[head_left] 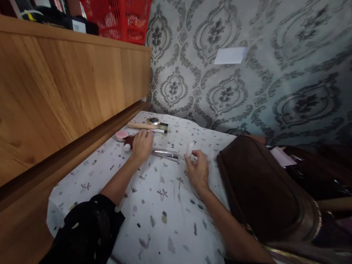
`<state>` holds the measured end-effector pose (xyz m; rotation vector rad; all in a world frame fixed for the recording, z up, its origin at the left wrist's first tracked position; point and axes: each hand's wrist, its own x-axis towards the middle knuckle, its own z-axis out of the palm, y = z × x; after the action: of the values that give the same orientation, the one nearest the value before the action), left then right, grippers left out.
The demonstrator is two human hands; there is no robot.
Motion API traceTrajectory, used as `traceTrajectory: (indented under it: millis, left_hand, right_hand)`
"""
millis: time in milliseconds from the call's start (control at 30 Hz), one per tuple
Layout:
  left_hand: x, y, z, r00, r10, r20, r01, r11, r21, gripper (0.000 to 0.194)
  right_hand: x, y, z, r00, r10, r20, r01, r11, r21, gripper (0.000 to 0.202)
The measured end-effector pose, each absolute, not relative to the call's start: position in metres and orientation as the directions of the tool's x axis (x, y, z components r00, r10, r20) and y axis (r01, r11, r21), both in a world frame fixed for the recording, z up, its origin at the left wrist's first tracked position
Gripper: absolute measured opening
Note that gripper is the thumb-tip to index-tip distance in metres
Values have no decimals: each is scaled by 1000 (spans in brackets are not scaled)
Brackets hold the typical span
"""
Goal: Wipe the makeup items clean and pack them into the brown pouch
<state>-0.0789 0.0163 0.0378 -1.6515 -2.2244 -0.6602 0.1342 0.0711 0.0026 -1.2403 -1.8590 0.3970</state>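
Note:
My right hand (197,169) pinches a small white cylinder (189,149) upright between thumb and fingers, just above the patterned cloth (158,208). My left hand (143,145) is closed, fingers curled down; whatever sits under them is hidden. Against its left side lies a reddish-brown item (129,140) beside a round white cap or ball (127,147). To its right a shiny silver tube (166,154) lies flat, pointing toward my right hand. A round pink compact (121,135) rests farther left. Behind the left hand are a beige stick-like item (139,125) and a small gold-and-dark piece (163,126).
A brown leather bag (260,187) stands close to my right forearm, a pink paper (282,156) on it. Along the left runs a wooden cabinet (61,85), with a red basket (124,9) on top. Patterned wallpaper (243,23) closes off the back.

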Motion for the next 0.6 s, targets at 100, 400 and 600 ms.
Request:
traceTrajectory:
  millis: [100, 400, 600]
  left_hand:
    - [-105, 11, 40, -441, 755, 485, 897, 394, 203, 32]
    - [-125, 11, 30, -534, 736, 416, 845, 444, 299, 29]
    - [-127, 9, 34, -564, 683, 465, 808, 340, 481, 18]
  right_hand:
    - [136, 72, -1, -77, 873, 482, 548, 441, -711, 24]
    - [136, 81, -10, -136, 933, 334, 593, 347, -726, 33]
    - [140, 81, -13, -157, 917, 367, 537, 391, -748, 45]
